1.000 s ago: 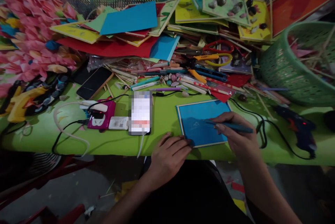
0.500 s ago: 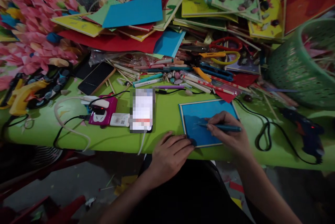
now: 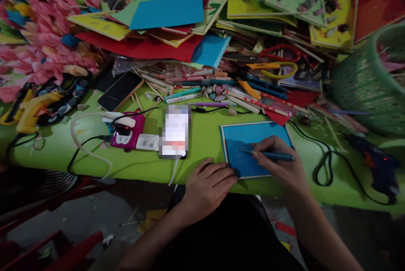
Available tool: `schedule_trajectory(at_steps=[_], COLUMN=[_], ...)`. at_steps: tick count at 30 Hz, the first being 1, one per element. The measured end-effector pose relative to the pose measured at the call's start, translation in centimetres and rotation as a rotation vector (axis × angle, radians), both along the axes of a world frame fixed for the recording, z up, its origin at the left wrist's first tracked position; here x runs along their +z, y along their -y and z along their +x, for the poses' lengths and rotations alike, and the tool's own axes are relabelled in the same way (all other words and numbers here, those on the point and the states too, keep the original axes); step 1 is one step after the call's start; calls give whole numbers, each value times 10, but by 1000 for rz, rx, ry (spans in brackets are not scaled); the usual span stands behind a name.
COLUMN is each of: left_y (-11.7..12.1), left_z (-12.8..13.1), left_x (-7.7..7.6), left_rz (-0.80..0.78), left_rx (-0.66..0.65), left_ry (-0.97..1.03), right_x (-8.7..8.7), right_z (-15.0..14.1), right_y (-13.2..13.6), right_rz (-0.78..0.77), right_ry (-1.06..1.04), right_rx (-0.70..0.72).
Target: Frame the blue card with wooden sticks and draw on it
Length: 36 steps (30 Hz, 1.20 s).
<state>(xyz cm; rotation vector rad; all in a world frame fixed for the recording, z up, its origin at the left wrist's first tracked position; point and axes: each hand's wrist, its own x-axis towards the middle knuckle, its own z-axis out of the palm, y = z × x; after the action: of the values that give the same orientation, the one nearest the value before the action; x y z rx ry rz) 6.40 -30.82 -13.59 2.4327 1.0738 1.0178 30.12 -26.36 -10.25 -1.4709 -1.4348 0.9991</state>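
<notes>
A blue card with a pale stick frame (image 3: pixel 240 138) lies flat near the front edge of the green table (image 3: pixel 202 136). My right hand (image 3: pixel 278 161) is closed around a dark teal pen (image 3: pixel 278 155), its tip on or just above the card's middle. Faint light marks show by the tip. Flat and with fingers stretched out, my left hand (image 3: pixel 210 184) rests on the table, fingertips at the card's lower left corner. Left of the card lies a lit phone (image 3: pixel 175 131), its screen blurred, with a white cable below it.
A magenta power strip (image 3: pixel 137 127) with plugs and cables sits left. Behind are markers, sticks, pebbles and scissors (image 3: pixel 281 53), then stacked coloured cards (image 3: pixel 167 9). At right stand a green basket (image 3: pixel 357 81) and a dark glue gun (image 3: pixel 376 165); a yellow glue gun (image 3: pixel 34 108) lies far left.
The whole view has shifted slightly, so things appear a little further right. Both hands, the pen and the card keep almost the same places relative to each other.
</notes>
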Motion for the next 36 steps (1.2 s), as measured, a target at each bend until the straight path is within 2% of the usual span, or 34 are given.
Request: schedule_trajectory(at_steps=[20, 36], left_y=[0, 0], left_z=[0, -1], left_x=[1, 1], left_rz=[12, 1], left_rx=[3, -6], left_ry=[-21, -37], right_x=[1, 1], right_z=[-1, -6], right_y=[-2, -1], right_rz=[-12, -41], right_ry=[63, 57], right_rx=[5, 65])
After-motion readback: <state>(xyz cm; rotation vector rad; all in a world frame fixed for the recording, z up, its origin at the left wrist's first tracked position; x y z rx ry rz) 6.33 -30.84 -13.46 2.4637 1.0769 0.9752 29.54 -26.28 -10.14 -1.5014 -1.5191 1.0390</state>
